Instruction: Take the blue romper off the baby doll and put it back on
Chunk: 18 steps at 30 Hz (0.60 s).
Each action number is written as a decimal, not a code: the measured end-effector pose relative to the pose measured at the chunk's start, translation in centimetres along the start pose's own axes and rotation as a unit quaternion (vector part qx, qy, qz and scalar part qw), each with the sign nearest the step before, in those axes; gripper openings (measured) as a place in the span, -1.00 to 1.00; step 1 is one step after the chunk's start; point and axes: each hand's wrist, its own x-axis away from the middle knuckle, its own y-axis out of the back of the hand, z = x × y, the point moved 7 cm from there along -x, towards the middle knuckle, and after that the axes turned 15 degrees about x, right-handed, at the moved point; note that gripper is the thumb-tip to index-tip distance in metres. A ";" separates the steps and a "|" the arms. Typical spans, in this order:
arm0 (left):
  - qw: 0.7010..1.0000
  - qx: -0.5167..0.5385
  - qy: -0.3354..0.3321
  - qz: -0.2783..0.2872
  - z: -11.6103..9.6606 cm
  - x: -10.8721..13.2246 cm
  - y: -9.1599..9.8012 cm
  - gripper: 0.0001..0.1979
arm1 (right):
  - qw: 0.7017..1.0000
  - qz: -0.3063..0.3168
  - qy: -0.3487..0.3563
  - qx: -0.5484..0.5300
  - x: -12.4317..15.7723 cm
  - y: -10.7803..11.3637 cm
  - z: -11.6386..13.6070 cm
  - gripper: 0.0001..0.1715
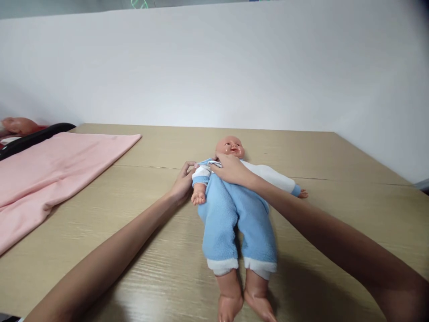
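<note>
A baby doll (231,147) lies on its back on the wooden table (335,170), feet toward me, dressed in a blue and white fleece romper (234,214). My left hand (182,181) is curled around the romper's sleeve at the doll's arm on the left side. My right hand (229,169) rests on the doll's chest just below the chin, its fingers pinching the romper's collar. The doll's other arm stretches out to the right, its small hand (302,193) on the table.
A pink cloth (50,170) is spread over the table's left part. Behind it at the far left lie a black object (33,136) and something pinkish (18,125). A white wall stands behind the table.
</note>
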 end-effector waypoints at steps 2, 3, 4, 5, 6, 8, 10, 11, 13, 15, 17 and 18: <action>1.000 0.010 0.015 0.000 0.3 -0.7 -0.1 -0.48 | 1.000 -0.002 -0.008 -0.017 -0.1 -0.2 -0.2 -0.84; 1.000 0.015 0.019 0.000 0.5 -1.2 -0.2 -0.49 | 1.000 -0.005 -0.012 -0.025 -0.1 -0.3 -0.3 -0.84; 1.000 0.020 0.023 0.001 0.7 -1.6 -0.3 -0.49 | 0.999 -0.007 -0.014 -0.032 -0.1 -0.4 -0.3 -0.83; 0.999 0.023 0.026 0.004 0.8 -2.0 -0.5 -0.49 | 0.999 -0.011 -0.016 -0.038 0.0 -0.4 -0.3 -0.83; 0.999 0.025 0.027 0.007 1.0 -2.3 -0.7 -0.49 | 0.999 -0.016 -0.018 -0.043 0.0 -0.5 -0.4 -0.83; 0.999 0.026 0.026 0.015 1.0 -2.5 -1.0 -0.47 | 0.998 -0.025 -0.023 -0.052 0.0 -0.5 -0.5 -0.84; 0.999 0.023 0.020 0.025 0.8 -2.3 -1.3 -0.44 | 0.997 -0.032 -0.030 -0.061 0.0 -0.6 -0.8 -0.84; 0.999 0.020 0.017 0.030 0.6 -2.1 -1.4 -0.43 | 0.997 -0.035 -0.033 -0.065 0.0 -0.7 -0.9 -0.85; 0.999 0.014 0.008 0.039 0.3 -1.7 -1.5 -0.41 | 0.996 -0.038 -0.039 -0.073 0.0 -0.8 -1.1 -0.84; 0.999 0.006 0.005 0.046 0.1 -1.7 -1.5 -0.41 | 0.995 -0.041 -0.045 -0.078 0.1 -0.8 -1.2 -0.84; 0.999 -0.004 0.011 0.050 0.2 -2.0 -1.5 -0.43 | 0.995 -0.040 -0.048 -0.082 0.2 -0.7 -1.3 -0.84; 0.998 -0.010 0.016 0.051 0.2 -2.4 -1.5 -0.47 | 0.995 -0.037 -0.048 -0.082 0.2 -0.7 -1.3 -0.83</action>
